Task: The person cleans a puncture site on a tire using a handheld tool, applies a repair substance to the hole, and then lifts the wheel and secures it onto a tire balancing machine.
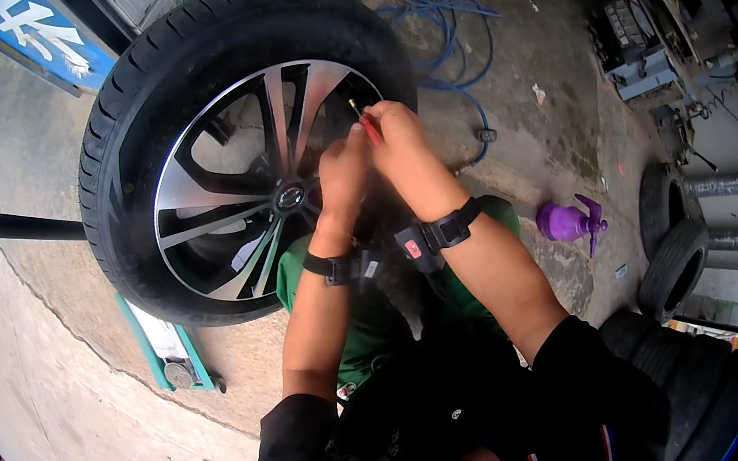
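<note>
A large tyre on a silver and black alloy rim stands tilted in front of me. My right hand is closed on a small red-handled tool with a brass-coloured tip, over the rim's right side. Beside it, my left hand has its fingers curled against the tool; what exactly they grip is hidden.
A teal floor jack with a long handle lies left. Blue hose coils behind the wheel. A purple spray bottle, stacked tyres and a cart of tools are on the right. A blue sign is at back left.
</note>
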Motion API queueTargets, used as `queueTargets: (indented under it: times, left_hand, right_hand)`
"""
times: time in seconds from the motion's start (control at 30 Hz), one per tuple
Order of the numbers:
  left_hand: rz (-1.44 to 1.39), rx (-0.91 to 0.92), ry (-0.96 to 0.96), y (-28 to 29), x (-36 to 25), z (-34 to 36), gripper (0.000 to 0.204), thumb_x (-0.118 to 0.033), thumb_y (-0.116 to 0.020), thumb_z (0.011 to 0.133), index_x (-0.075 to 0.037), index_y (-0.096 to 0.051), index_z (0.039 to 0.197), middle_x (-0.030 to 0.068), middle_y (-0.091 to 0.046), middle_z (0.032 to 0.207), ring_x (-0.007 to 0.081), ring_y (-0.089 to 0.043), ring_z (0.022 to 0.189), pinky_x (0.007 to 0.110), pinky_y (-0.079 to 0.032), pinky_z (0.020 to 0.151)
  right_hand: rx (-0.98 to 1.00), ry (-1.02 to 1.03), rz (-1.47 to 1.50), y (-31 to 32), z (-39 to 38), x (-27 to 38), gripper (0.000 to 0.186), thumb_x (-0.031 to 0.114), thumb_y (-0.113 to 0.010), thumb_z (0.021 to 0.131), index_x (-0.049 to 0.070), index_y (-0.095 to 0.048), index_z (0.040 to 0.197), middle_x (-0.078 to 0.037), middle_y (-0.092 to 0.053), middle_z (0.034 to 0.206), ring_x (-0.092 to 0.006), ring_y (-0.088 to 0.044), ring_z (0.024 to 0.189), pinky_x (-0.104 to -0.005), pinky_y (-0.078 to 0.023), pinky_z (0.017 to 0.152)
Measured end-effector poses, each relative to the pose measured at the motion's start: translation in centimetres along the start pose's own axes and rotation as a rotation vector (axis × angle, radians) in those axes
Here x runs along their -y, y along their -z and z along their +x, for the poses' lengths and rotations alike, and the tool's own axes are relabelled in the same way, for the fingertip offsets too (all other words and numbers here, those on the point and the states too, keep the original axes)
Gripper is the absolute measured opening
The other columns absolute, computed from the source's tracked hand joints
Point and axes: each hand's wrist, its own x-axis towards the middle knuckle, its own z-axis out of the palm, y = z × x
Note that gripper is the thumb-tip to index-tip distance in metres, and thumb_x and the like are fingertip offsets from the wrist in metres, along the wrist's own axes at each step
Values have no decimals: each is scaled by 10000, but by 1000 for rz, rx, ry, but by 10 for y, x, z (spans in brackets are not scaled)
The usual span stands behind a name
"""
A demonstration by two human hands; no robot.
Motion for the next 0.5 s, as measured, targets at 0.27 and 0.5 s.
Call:
queueTargets:
  times: [0.27, 0.5]
  left_hand:
    - [-308, 298, 71, -2, -16, 17, 238, -244, -618, 1000, -56, -684, 869, -13, -602, 709, 91, -510, 609, 233, -379, 536]
    - [-383, 185, 215, -3, -17, 22, 265, -256, -701, 954, -24, -664, 829, 38, -618, 707, 122, -543, 574, 254, -433, 506]
  right_hand:
    - [-20, 20, -4, -4, -23, 0, 105, 94, -577, 862, 17, -574, 791, -97, -619, 833, -219, -575, 648, -365, -454, 500]
    - [123, 914, -1257, 48, -71, -3, 439, 291, -763, 836, 20, -527, 1088, -127, -655, 806, -286, -683, 752, -411, -541, 673]
